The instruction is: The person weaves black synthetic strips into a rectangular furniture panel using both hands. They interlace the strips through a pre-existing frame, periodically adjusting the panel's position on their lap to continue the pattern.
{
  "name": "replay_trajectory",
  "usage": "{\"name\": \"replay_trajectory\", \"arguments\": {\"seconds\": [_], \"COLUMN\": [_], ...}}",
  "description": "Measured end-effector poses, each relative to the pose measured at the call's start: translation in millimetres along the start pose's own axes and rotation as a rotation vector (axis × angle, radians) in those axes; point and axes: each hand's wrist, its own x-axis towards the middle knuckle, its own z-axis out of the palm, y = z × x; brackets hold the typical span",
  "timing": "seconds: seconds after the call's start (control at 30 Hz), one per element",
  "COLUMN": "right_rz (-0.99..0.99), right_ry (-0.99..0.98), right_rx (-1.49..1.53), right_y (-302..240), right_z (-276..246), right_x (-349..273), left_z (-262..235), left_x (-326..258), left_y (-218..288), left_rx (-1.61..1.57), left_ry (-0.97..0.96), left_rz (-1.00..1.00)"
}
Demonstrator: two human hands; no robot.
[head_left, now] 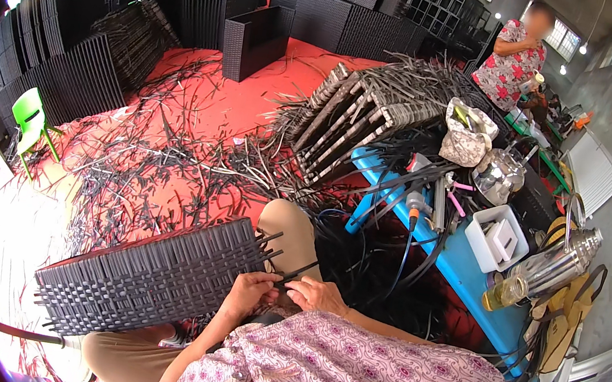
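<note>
Head view. Woven panel (pixel 150 278): dark, propped across the lap, loose end toward the hands for reach. Left hand (pixel 249 293): closed, pinching a strip (pixel 299 271) at the panel's edge. Right hand (pixel 316 295): fingers curled on the same strip, steadying it. Blue bench (pixel 467 278): just beside, tools near.

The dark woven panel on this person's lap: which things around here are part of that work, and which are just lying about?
In hand:
- dark woven wicker panel
- loose dark strip
- left hand
- right hand

Lying about:
- green plastic chair
- white plastic tub
- steel flask
- blue bench
</note>
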Motion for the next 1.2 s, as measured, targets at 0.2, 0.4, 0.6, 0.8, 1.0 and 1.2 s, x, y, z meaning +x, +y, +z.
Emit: {"name": "replay_trajectory", "arguments": {"seconds": [0.2, 0.4, 0.6, 0.8, 1.0, 1.2], "right_rz": [0.178, 0.362, 0.362, 0.266, 0.327, 0.349], "right_ry": [0.038, -0.052, -0.161, -0.169, -0.279, -0.299], "right_rx": [0.239, 0.436, 0.485, 0.529, 0.567, 0.55], "right_y": [13.1, 5.1, -5.2, -11.5, -31.4, -37.6], "right_z": [15.1, 19.1, 26.3, 46.6, 52.5, 52.7], "right_x": [-0.3, 8.8, 14.7, 24.0, 32.7, 36.4], "left_z": [3.8, -3.1, -11.8, -23.2, -34.9, -33.2], "left_x": [-13.7, -16.3, -38.0, -68.1, -87.1, -100.6], "left_y": [12.2, 5.3, 8.8, 11.4, -3.5, 5.9], "left_rx": [0.081, 0.006, -0.005, -0.055, -0.111, -0.247], "left_ry": [-0.029, -0.009, 0.016, 0.07, 0.118, 0.036], "left_rz": [-0.013, 0.021, 0.026, 0.025, 0.078, 0.122]}}
